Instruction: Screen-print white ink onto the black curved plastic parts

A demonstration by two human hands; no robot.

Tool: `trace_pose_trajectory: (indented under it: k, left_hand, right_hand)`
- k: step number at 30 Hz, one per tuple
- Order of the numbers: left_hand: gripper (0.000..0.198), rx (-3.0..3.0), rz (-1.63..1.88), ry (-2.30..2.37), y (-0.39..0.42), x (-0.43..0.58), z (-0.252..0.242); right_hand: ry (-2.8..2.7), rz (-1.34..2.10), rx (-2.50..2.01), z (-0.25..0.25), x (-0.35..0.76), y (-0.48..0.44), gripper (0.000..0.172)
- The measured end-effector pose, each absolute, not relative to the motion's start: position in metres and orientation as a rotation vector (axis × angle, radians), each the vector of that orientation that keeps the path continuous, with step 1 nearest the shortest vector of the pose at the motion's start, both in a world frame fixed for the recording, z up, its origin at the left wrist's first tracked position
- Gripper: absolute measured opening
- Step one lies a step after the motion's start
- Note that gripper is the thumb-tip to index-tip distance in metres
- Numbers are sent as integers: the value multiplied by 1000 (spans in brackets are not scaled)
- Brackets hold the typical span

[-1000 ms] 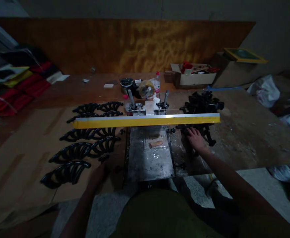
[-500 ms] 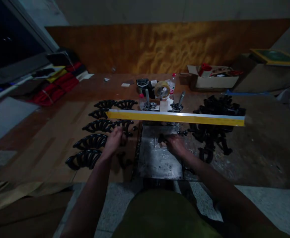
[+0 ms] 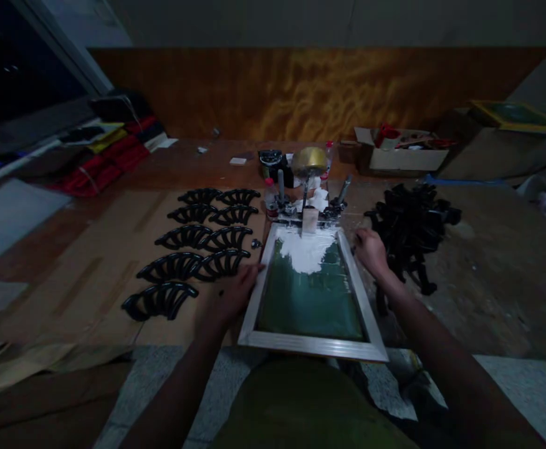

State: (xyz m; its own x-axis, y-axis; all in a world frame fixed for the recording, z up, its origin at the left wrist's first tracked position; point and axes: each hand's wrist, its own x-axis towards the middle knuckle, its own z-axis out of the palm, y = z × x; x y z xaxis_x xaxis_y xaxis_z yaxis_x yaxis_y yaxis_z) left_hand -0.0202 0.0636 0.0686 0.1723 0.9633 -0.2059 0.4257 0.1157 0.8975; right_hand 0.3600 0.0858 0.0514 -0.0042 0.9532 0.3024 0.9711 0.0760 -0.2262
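A screen-printing frame (image 3: 313,345) with pale metal rails and a green mesh lies lowered in front of me. White ink (image 3: 303,249) covers the upper part of its mesh. At the left rail, my left hand (image 3: 241,290) is closed on the frame's edge; shadow hides part of its fingers. My right hand (image 3: 372,251) is curled closed just beyond the right rail, and what its fingertips hold, if anything, I cannot make out. A small squeegee-like block (image 3: 310,221) stands at the top of the ink. The metal plate is hidden under the frame.
Curved black plastic parts (image 3: 174,265) lie in rows on cardboard at left. More black parts (image 3: 408,218) are heaped at right. Behind the frame stand clamp posts (image 3: 343,189), a tape roll (image 3: 309,161) and a red-capped bottle (image 3: 270,198). An open carton (image 3: 408,156) sits farther back.
The frame has swung down from nearly edge-on to lie over the metal plate. My right hand has left the black part there and moved right. My left hand has come to the left rail.
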Motion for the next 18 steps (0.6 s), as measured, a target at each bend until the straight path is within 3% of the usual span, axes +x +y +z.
trace_pose_trajectory:
  k: [4,10,18]
  left_hand:
    - [55,1350,693,1384,53,-11,29]
    - [58,1289,698,1341,57,-7,-2]
    - [51,1246,691,1363,54,-9,-3]
  right_hand:
    - [-2064,-113,-1713,71,317,129,54]
    - [-2403,174,-1948,72,264,138,20]
    - [-2827,260,-1356,64,282,78,23]
